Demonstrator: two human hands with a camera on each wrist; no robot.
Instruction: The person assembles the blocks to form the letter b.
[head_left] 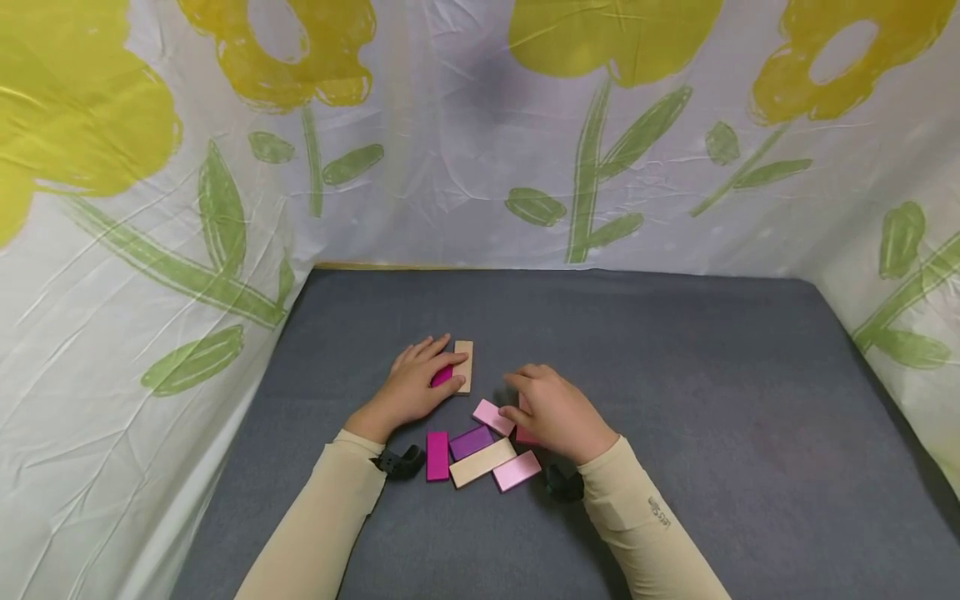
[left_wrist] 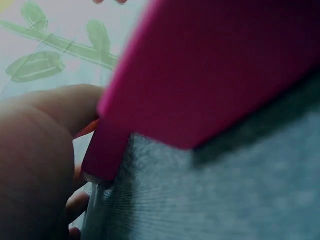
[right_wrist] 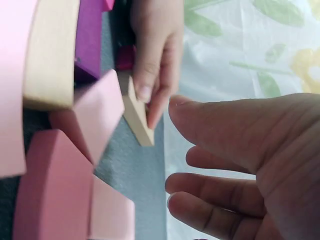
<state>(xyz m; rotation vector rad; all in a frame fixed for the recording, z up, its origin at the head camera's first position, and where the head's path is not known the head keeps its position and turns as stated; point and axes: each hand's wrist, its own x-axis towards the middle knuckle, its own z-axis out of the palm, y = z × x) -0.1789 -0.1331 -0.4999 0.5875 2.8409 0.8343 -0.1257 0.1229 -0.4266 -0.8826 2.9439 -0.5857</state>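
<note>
My left hand (head_left: 411, 387) rests on the table with its fingers spread, thumb and index fingertips touching a plain wooden block (head_left: 467, 375). A magenta block (head_left: 442, 377) lies beside that block, partly hidden by the hand; in the left wrist view this magenta block (left_wrist: 106, 152) shows near the thumb. My right hand (head_left: 558, 412) hovers over the right side of the loose blocks. Its thumb and fingers stand apart with nothing between them in the right wrist view. Just below it are a light pink block (head_left: 491, 416) and a darker pink block (right_wrist: 52, 190).
Nearer my body lie a second magenta block (head_left: 437, 456), a purple block (head_left: 472, 442), another plain wooden block (head_left: 482, 463) and a light pink block (head_left: 517, 472). A grey cloth covers the table (head_left: 712, 400). Flower-printed curtains (head_left: 450, 167) enclose the back and sides.
</note>
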